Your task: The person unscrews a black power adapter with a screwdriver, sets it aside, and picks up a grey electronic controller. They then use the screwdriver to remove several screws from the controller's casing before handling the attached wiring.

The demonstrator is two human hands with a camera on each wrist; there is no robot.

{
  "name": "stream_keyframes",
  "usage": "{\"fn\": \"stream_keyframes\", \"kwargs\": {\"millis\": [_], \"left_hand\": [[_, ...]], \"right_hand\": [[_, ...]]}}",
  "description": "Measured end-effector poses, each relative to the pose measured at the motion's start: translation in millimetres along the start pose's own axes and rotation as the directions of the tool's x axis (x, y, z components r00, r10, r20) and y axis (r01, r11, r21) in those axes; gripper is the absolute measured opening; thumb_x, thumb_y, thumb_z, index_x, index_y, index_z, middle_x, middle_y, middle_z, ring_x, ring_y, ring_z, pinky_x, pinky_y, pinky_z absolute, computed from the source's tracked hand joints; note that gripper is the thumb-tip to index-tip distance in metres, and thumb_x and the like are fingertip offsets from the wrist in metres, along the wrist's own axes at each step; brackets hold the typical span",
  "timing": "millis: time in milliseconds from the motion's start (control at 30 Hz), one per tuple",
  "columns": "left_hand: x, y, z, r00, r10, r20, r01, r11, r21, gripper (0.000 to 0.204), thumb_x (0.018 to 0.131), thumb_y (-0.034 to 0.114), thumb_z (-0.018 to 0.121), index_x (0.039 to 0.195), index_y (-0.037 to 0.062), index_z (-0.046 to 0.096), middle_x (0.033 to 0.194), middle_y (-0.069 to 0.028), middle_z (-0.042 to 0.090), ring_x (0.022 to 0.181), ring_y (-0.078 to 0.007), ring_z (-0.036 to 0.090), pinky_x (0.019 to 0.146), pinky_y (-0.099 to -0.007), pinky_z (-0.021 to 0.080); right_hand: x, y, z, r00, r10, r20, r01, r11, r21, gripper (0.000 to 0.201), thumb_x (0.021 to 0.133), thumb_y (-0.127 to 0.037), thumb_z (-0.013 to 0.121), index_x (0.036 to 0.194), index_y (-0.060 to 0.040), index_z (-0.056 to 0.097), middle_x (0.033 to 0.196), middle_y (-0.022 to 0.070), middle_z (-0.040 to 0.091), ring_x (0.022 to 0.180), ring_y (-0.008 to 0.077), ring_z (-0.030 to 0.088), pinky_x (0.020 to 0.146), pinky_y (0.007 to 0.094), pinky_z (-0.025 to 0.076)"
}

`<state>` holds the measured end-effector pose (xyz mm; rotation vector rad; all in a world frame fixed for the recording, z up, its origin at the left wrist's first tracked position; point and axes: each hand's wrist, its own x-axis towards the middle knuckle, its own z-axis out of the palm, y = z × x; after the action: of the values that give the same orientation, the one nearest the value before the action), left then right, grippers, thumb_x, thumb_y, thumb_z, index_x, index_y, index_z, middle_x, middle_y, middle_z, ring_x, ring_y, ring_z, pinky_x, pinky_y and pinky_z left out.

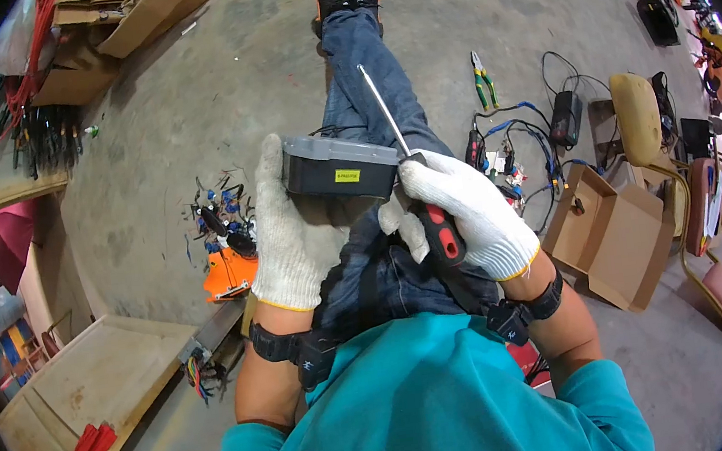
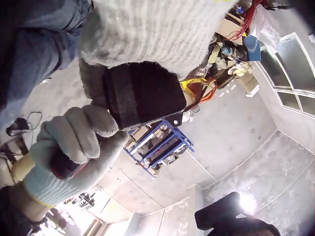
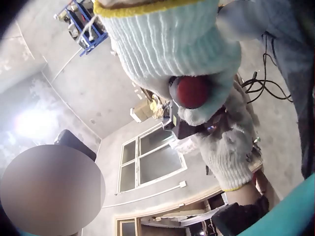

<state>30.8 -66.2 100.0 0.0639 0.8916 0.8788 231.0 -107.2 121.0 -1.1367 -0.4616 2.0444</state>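
A white knit-gloved left hand [image 1: 284,239] grips a black box with a grey top [image 1: 341,167] and a small yellow label, holding it above the lap. In the left wrist view the box's dark flat face [image 2: 145,96] shows beneath the glove. The right hand [image 1: 470,208], gloved alike, has its fingers wrapped around the red and black handle [image 1: 444,236] of a screwdriver. Its long metal shaft [image 1: 382,109] points up and away, past the box's right end. In the right wrist view the red handle end [image 3: 194,92] sticks out of the glove.
Green-handled pliers [image 1: 484,82], a black power adapter [image 1: 565,119] and tangled wires lie on the floor to the right. An open cardboard box [image 1: 612,237] stands nearer. Left are small parts [image 1: 221,210], an orange piece [image 1: 229,274] and a wooden board [image 1: 95,389].
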Motion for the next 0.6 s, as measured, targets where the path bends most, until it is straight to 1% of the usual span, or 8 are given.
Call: {"fn": "stream_keyframes", "kwargs": {"millis": [67, 167, 233, 333, 467, 533, 567, 600], "left_hand": [[1.8, -1.1, -0.5, 1.000, -0.006, -0.005, 0.006, 1.000, -0.011, 0.068, 0.099, 0.067, 0.048, 0.123, 0.0047, 0.064, 0.115, -0.0188, 0.071, 0.103, -0.0334, 0.072, 0.088, -0.0472, 0.063], [0.7, -3.6, -0.8, 0.999, 0.034, 0.008, -0.034, 0.999, 0.007, 0.067, 0.099, 0.065, 0.049, 0.124, 0.0049, 0.064, 0.119, -0.0190, 0.069, 0.107, -0.0341, 0.071, 0.093, -0.0483, 0.060], [-1.2, -4.6, 4.7, 0.999, 0.051, -0.004, -0.051, 0.998, -0.042, 0.068, 0.099, 0.065, 0.051, 0.126, 0.0040, 0.063, 0.124, -0.0199, 0.067, 0.113, -0.0347, 0.068, 0.101, -0.0493, 0.056], [-1.0, -5.9, 2.5, 0.997, 0.073, 0.027, -0.073, 0.997, -0.012, 0.069, 0.098, 0.065, 0.053, 0.128, 0.0029, 0.061, 0.126, -0.0212, 0.065, 0.118, -0.0350, 0.065, 0.106, -0.0502, 0.053], [-3.5, -7.1, 8.3, 0.996, 0.080, -0.042, -0.080, 0.997, 0.005, 0.071, 0.098, 0.064, 0.054, 0.130, 0.0006, 0.059, 0.128, -0.0222, 0.064, 0.116, -0.0351, 0.065, 0.104, -0.0510, 0.053], [-3.3, -7.3, 7.6, 0.996, 0.088, 0.007, -0.088, 0.996, 0.006, 0.072, 0.099, 0.063, 0.056, 0.131, -0.0012, 0.058, 0.127, -0.0226, 0.064, 0.115, -0.0348, 0.065, 0.104, -0.0508, 0.053], [-3.8, -7.1, 8.9, 0.996, 0.090, 0.003, -0.090, 0.996, 0.005, 0.072, 0.099, 0.063, 0.056, 0.131, -0.0012, 0.058, 0.127, -0.0226, 0.064, 0.115, -0.0348, 0.065, 0.104, -0.0508, 0.053], [-4.5, -7.1, 12.1, 0.996, 0.093, -0.008, -0.092, 0.995, 0.049, 0.072, 0.099, 0.062, 0.057, 0.132, -0.0019, 0.058, 0.127, -0.0225, 0.064, 0.114, -0.0347, 0.066, 0.103, -0.0506, 0.053]], "right_hand": [[-0.7, -1.5, -1.1, 1.000, 0.011, -0.002, -0.011, 1.000, -0.014, 0.031, 0.101, -0.028, 0.060, 0.107, 0.0018, 0.056, 0.089, 0.0165, 0.071, 0.056, 0.0157, 0.063, 0.052, 0.0279, 0.053], [-2.0, -1.1, -3.2, 1.000, 0.023, 0.021, -0.021, 0.998, -0.055, 0.030, 0.099, -0.027, 0.063, 0.109, -0.0004, 0.054, 0.090, 0.0127, 0.071, 0.061, 0.0121, 0.065, 0.054, 0.0268, 0.055], [-2.0, 0.1, -4.2, 0.999, -0.005, 0.036, 0.007, 0.998, -0.070, 0.030, 0.099, -0.025, 0.064, 0.113, 0.0004, 0.055, 0.091, 0.0126, 0.071, 0.064, 0.0116, 0.065, 0.056, 0.0265, 0.055], [-3.4, -1.1, -3.0, 1.000, -0.010, 0.025, 0.012, 0.997, -0.076, 0.029, 0.098, -0.024, 0.064, 0.112, -0.0003, 0.055, 0.091, 0.0125, 0.071, 0.064, 0.0115, 0.064, 0.057, 0.0267, 0.056], [-0.7, 0.9, -5.8, 1.000, -0.007, -0.007, 0.006, 0.996, -0.094, 0.030, 0.098, -0.025, 0.065, 0.113, 0.0001, 0.056, 0.091, 0.0125, 0.071, 0.064, 0.0112, 0.063, 0.056, 0.0260, 0.054], [2.8, 5.9, -10.2, 0.987, -0.143, -0.075, 0.115, 0.949, -0.293, 0.035, 0.097, -0.025, 0.067, 0.119, 0.0004, 0.058, 0.092, 0.0113, 0.070, 0.064, 0.0105, 0.063, 0.056, 0.0250, 0.052], [1.6, 4.0, -8.7, 0.966, -0.226, -0.124, 0.154, 0.892, -0.424, 0.046, 0.091, -0.023, 0.073, 0.128, 0.0006, 0.058, 0.099, 0.0132, 0.072, 0.078, 0.0188, 0.070, 0.069, 0.0297, 0.057], [3.9, 6.8, -9.7, 0.967, -0.222, -0.121, 0.153, 0.893, -0.424, 0.046, 0.091, -0.023, 0.073, 0.128, 0.0006, 0.058, 0.099, 0.0132, 0.072, 0.078, 0.0188, 0.070, 0.069, 0.0297, 0.057]]}}
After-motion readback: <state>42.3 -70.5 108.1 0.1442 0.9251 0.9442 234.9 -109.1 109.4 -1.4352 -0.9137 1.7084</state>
